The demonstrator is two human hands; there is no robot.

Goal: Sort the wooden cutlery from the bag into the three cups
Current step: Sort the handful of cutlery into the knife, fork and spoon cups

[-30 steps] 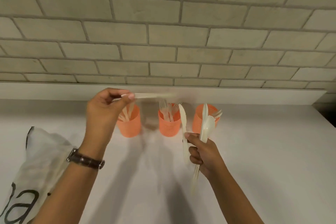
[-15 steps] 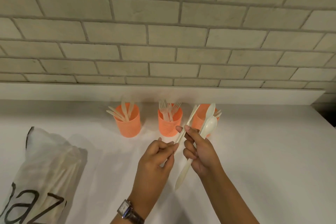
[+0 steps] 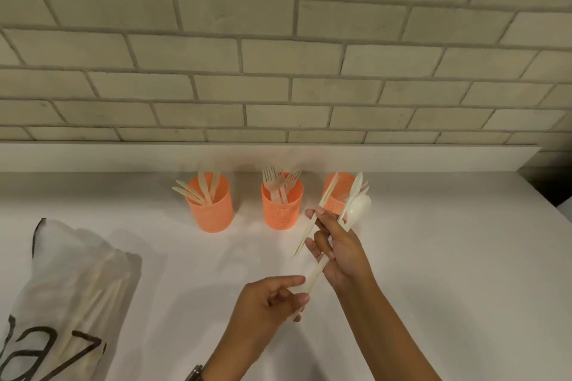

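Three orange mesh cups stand in a row near the wall: the left cup [image 3: 213,210] holds knives, the middle cup [image 3: 281,210] holds forks, and the right cup [image 3: 335,192] is partly hidden behind cutlery. My right hand [image 3: 340,250] grips a small bunch of wooden cutlery in front of the right cup, including a spoon [image 3: 359,209] and a thin piece [image 3: 312,226]. My left hand [image 3: 269,303] pinches the lower end of the spoon's handle [image 3: 312,280]. The translucent bag [image 3: 71,294] lies at the left with more cutlery inside.
A white counter [image 3: 448,272] runs up to a raised white ledge [image 3: 123,158] under a brick wall. The counter's right end drops away at the far right edge [image 3: 544,192]. A watch sits on my left wrist [image 3: 195,373].
My left hand dropped a knife into the left cup, came back to the bunch, and now has slid down to pinch the lower end of the spoon's handle. My right hand stayed put.
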